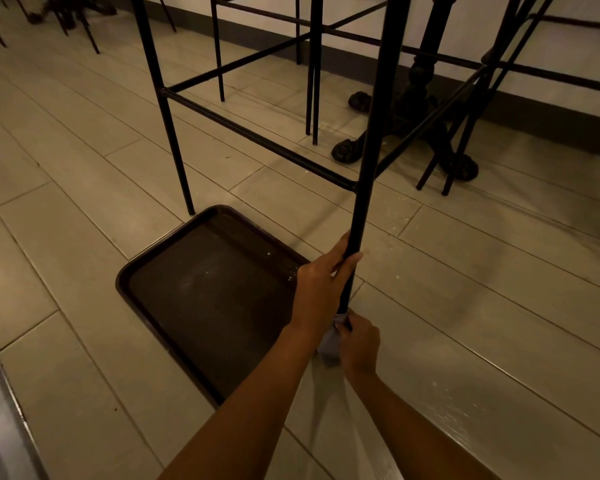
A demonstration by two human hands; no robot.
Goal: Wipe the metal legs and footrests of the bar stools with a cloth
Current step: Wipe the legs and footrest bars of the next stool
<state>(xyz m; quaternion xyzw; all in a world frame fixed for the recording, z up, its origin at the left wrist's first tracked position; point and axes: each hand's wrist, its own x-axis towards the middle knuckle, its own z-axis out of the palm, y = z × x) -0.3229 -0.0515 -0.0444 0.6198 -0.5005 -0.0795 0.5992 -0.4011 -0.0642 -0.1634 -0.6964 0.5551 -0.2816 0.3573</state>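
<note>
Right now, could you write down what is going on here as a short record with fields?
place: tiled floor among bar stools
left hand: grips the near stool leg
right hand: holds a cloth against the same leg, lower down
footrest: joins that leg above both hands
tray: dark, flat on the floor, left of the hands
behind: ornate table base

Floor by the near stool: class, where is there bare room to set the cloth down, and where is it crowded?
Free: the floor tiles left of the tray, and those right of the gripped leg. The tray's bed is bare too, bar crumbs. Crowded: behind, among the stool legs and table base.
</note>
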